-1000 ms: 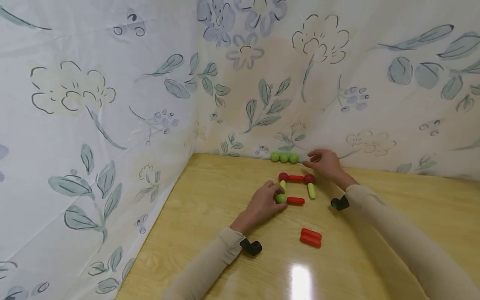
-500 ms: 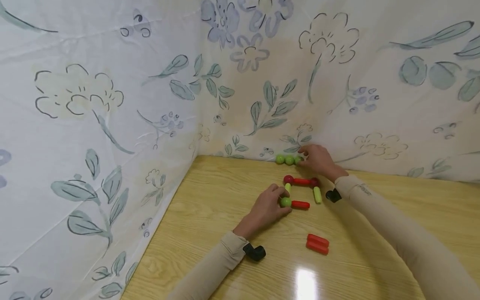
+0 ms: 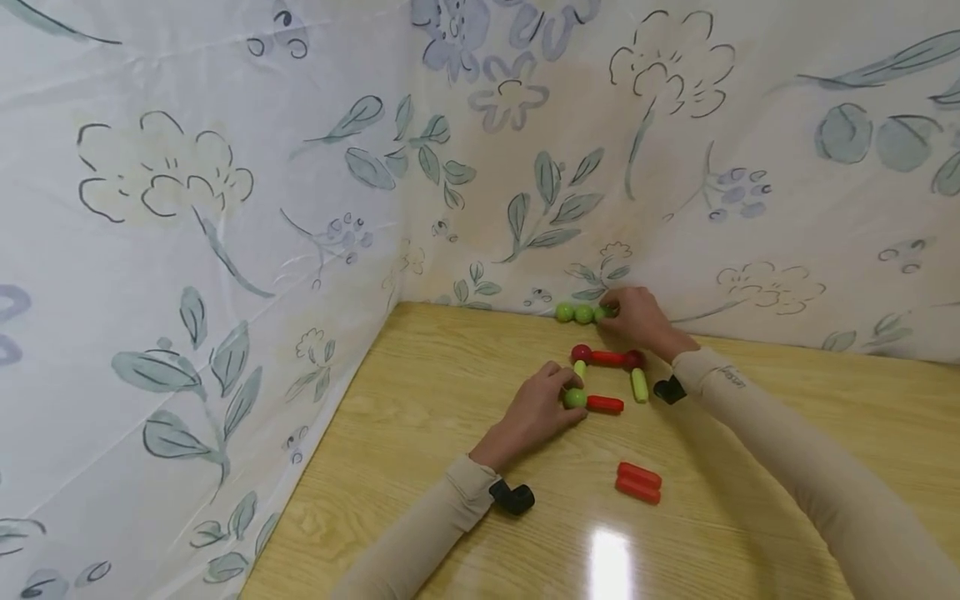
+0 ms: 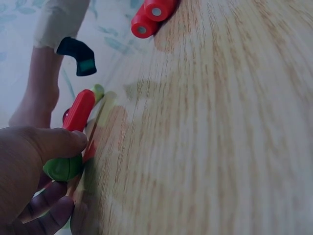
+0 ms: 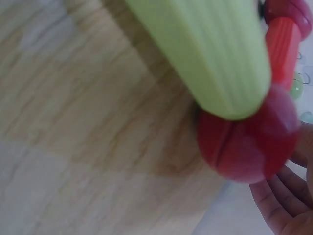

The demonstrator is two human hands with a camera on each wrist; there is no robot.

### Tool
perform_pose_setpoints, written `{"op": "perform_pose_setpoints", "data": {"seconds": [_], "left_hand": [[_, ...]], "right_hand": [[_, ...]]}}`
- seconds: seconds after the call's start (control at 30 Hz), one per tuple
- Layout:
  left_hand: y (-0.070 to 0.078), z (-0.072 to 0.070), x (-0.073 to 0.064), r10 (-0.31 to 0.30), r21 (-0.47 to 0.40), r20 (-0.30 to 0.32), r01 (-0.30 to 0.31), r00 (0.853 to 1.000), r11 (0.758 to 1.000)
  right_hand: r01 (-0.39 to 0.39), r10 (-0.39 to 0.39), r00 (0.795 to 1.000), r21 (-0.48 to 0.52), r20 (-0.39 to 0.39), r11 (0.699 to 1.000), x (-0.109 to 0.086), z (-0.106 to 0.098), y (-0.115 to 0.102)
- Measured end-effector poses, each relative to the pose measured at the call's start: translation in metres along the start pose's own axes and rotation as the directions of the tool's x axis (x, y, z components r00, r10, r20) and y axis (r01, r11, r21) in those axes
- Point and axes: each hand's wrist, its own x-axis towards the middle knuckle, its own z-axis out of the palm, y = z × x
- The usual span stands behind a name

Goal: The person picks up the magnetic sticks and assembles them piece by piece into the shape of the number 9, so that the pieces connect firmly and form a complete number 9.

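The left hand (image 3: 538,407) grips a green ball (image 3: 575,399) with curled fingers and thumb, maybe so it won't roll or wiggle. The right hand (image 3: 637,322) has finger and thumb curled round the end green ball (image 3: 602,315), beside two more green balls (image 3: 583,314) (how hard it squeezes, I can't tell). From the left hand's ball, a front red stick (image 3: 604,404) points right and a yellow-green stick (image 3: 580,369) goes back to a dark red ball (image 3: 581,354). A back red stick (image 3: 607,358) runs to a second dark red ball (image 3: 633,360), and a pale stick (image 3: 639,387) comes forward. The front ends don't meet. The cloth (image 3: 480,183) rises just behind the row, leaving little room there. Nearer the person, two red sticks (image 3: 640,477) lie side by side. Lots of table (image 3: 375,433) spreads left and right.
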Motion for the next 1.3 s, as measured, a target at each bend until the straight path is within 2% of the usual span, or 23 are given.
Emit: {"op": "perform_pose_setpoints", "data": {"seconds": [0.3, 0.53, 0.83, 1.1, 1.3], "left_hand": [[0.002, -0.002, 0.001, -0.005, 0.017, 0.015, 0.005, 1.000, 1.000], [0.001, -0.005, 0.003, 0.019, 0.035, 0.003, -0.019, 1.000, 0.999], [-0.001, -0.004, 0.000, 0.027, 0.028, -0.004, -0.027, 1.000, 0.999], [0.001, -0.002, 0.002, 0.024, 0.041, -0.005, -0.024, 1.000, 0.999], [0.000, 0.000, 0.002, 0.010, 0.046, -0.030, -0.009, 1.000, 0.999]], "right_hand": [[0.036, -0.035, 0.999, 0.046, -0.030, 0.998, -0.011, -0.019, -0.008], [0.075, -0.074, 0.994, 0.014, -0.085, 0.997, -0.031, -0.034, -0.014], [0.005, -0.009, 0.993, -0.030, -0.119, 1.000, -0.062, -0.044, -0.008], [-0.021, 0.023, 0.989, 0.011, -0.146, 1.000, -0.095, -0.051, 0.011], [-0.034, 0.038, 0.988, 0.028, -0.148, 0.999, -0.117, -0.049, 0.012]]}}
